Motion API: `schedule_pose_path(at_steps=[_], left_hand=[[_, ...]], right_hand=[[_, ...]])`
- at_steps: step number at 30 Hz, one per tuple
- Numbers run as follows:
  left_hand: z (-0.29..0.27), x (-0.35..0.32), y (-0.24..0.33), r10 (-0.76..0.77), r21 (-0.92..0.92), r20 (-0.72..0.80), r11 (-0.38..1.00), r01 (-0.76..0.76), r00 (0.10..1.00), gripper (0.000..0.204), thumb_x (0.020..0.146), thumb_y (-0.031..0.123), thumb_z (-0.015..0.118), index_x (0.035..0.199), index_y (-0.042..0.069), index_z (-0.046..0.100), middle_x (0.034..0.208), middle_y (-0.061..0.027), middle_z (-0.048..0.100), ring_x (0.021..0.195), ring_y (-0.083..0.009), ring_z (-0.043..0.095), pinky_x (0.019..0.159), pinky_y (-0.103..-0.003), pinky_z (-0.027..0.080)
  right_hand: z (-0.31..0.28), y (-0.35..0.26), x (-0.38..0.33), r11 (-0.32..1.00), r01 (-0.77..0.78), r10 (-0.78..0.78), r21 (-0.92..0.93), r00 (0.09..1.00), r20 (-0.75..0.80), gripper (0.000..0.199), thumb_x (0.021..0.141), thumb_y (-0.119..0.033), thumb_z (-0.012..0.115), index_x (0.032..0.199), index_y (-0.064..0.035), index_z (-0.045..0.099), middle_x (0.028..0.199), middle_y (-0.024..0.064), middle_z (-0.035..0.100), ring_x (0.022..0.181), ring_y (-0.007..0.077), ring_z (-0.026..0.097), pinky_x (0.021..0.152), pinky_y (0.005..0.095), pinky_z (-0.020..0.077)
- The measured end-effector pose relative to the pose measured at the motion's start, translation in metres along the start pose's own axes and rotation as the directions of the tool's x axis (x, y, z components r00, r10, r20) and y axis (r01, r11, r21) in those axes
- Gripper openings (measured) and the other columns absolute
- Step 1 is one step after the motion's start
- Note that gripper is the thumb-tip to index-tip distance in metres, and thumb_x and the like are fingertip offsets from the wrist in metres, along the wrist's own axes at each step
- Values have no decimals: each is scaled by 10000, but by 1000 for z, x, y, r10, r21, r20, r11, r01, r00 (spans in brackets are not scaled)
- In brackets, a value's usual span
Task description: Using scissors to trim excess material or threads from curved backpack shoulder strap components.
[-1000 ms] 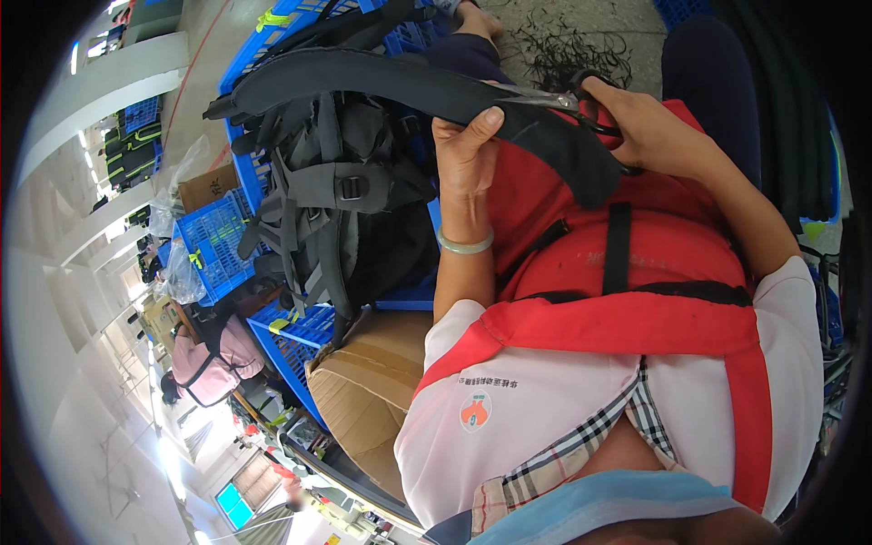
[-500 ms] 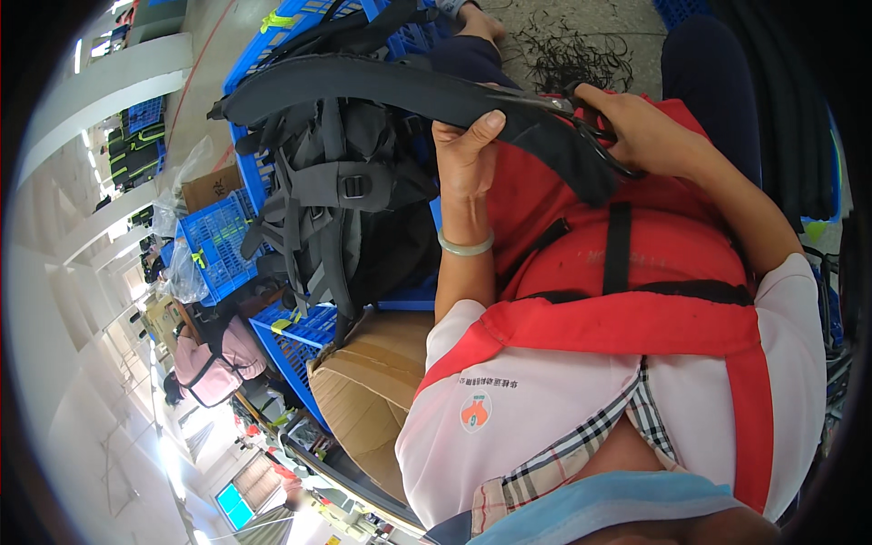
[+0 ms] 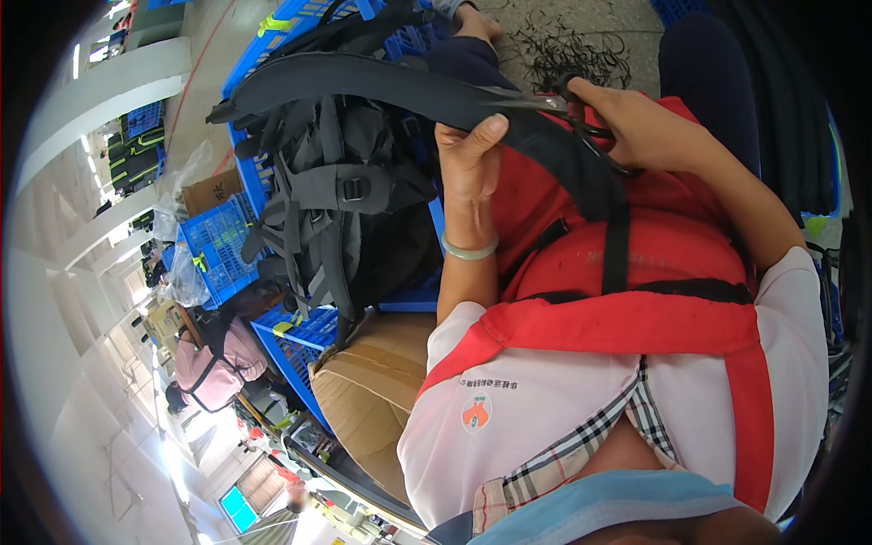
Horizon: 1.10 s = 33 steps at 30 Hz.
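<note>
A long black padded strap (image 3: 363,80) stretches across the upper middle of the head view. My left hand (image 3: 470,156) is closed on it, thumb on top and the other fingers hidden beneath. In my right hand (image 3: 647,129) is a pair of scissors (image 3: 550,104) with dark handles and metal blades. The blades lie along the strap's upper edge, just beyond my left thumb; their tips are hard to make out against the black fabric. The strap's right end hangs over my red apron (image 3: 672,250).
To the left, a blue plastic crate (image 3: 257,173) is heaped with black straps and buckled webbing (image 3: 354,186). A brown cardboard box (image 3: 377,363) stands nearer. Black thread scraps (image 3: 568,50) litter the floor ahead. Another person in pink (image 3: 216,368) sits farther left.
The scissors have shifted slightly, and more of their blades shows above the strap. The strap's right end hangs a little lower over the apron. My left hand keeps its grip.
</note>
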<state>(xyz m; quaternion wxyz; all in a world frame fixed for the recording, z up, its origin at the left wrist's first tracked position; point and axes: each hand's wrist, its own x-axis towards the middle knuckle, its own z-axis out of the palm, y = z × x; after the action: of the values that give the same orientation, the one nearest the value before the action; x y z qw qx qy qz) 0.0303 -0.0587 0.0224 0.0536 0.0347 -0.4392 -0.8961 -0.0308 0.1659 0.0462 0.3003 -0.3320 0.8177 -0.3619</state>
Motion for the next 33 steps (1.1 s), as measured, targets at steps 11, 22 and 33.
schedule_pose_path(at_steps=[11,22,33], left_hand=[[-8,5,1,3,21,47,1000,-4,999,313,746,-45,731,1039,36,654,1023,-108,672,940,-206,644,897,-349,507],[-2,0,-9,-58,-4,13,998,58,998,247,754,-93,706,965,24,653,915,-49,669,830,-152,637,789,-295,515],[-3,10,6,-38,-116,33,992,41,999,260,815,35,694,1058,-2,606,1008,-97,640,907,-198,620,828,-336,503]], right_hand=[[15,16,5,997,-58,57,59,998,12,550,745,-78,684,1220,-5,417,1033,237,595,973,424,572,805,441,463],[26,24,9,981,127,-157,-146,964,-213,552,742,-84,682,1223,-8,421,858,222,619,882,402,604,748,448,474],[16,14,5,963,-23,72,269,982,-173,346,834,-185,675,1084,-12,510,767,185,590,648,286,575,617,367,461]])
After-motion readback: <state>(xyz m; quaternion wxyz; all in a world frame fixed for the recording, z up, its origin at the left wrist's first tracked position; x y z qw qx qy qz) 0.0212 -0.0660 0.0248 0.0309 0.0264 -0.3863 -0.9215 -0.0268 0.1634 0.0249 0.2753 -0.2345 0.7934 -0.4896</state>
